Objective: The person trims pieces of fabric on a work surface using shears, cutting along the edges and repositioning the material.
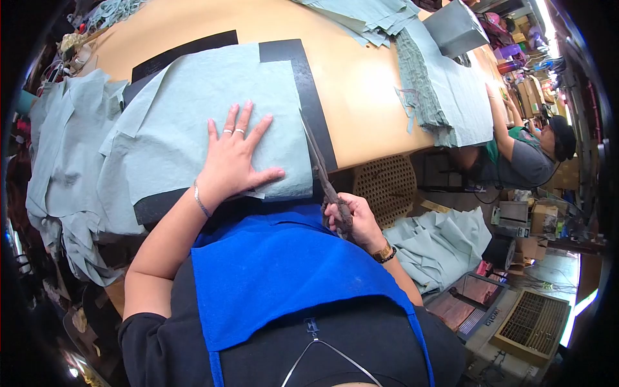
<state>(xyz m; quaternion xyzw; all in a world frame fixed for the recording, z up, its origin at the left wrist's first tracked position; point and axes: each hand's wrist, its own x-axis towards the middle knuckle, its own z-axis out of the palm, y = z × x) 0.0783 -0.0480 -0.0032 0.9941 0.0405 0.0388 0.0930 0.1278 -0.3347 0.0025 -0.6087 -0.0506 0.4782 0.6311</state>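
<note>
My left hand [233,155] lies flat with spread fingers on a pale grey-green sheet [167,129] of cloth or thin leather. Beneath that sheet is a black board [314,106], its edges showing at the top, right and lower left. In my right hand [358,219] is a pair of scissors [320,169] with dark wrapped handles, gripped near the table's front edge. Their long blades point away from me along the sheet's right edge; whether they touch it I cannot tell.
More grey-green material hangs off the table [361,103] at left. A stack of folded pieces [451,97] and a grey metal box [454,29] are at the right. A co-worker [525,151] sits beyond. Below are a woven chair [385,187] and piled material [442,248].
</note>
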